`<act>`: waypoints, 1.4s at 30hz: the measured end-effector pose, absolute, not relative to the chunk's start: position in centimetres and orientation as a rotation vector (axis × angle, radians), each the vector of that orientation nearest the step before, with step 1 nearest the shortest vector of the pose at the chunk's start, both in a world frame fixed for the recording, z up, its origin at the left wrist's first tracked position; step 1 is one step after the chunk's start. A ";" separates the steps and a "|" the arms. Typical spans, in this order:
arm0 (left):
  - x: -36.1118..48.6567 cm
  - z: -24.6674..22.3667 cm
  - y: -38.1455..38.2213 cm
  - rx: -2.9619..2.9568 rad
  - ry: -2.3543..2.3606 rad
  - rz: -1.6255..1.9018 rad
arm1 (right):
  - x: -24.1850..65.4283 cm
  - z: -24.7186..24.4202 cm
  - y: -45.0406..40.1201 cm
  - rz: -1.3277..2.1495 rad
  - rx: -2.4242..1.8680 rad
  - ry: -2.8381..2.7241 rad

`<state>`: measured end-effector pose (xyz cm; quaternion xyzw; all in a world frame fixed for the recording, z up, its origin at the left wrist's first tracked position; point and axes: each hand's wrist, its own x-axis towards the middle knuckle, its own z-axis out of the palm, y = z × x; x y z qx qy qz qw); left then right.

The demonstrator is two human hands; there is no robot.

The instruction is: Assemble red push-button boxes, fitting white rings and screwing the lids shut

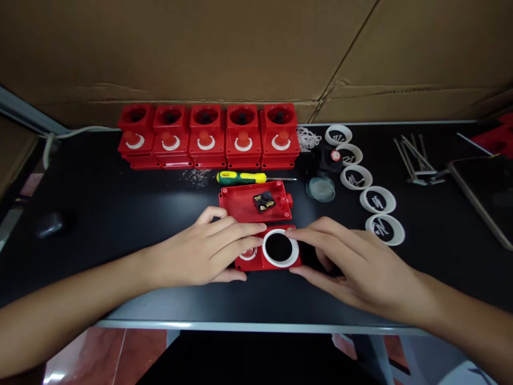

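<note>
A red housing cover (266, 262) lies near the table's front edge, with a white ring (295, 250) around its large opening on the right. My left hand (212, 246) rests over the cover's left part, fingertips reaching the ring's left side, thumb along the lower edge. From the right, my right hand (344, 256) touches the ring's upper right with a finger and the cover's lower right corner with the thumb. Both hands hold the cover between fingers and thumb. Just behind it sits an open red box (242, 203) with a black switch part (264, 201) inside.
Several red assembled boxes (206, 152) line the back. A yellow-green screwdriver (241, 177) lies before them. Rightward are a clear lens (321, 189), several white rings (377, 200) around screws, metal rods (419, 160) and a dark tablet-like device (481, 187). A black mouse-like object (50, 224) sits left.
</note>
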<state>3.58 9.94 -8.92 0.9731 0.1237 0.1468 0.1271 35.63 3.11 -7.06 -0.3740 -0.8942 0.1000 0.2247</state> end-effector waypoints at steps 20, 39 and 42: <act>3.8 -8.7 9.9 2.798 0.354 0.433 | 35.4 -7.3 3.0 0.259 -0.992 -2.498; 3.6 -8.5 9.8 2.883 0.334 0.488 | 35.7 -7.4 3.0 0.274 -0.994 -2.483; 3.5 -8.4 9.8 2.883 0.342 0.471 | 35.7 -7.5 3.0 0.236 -0.983 -2.493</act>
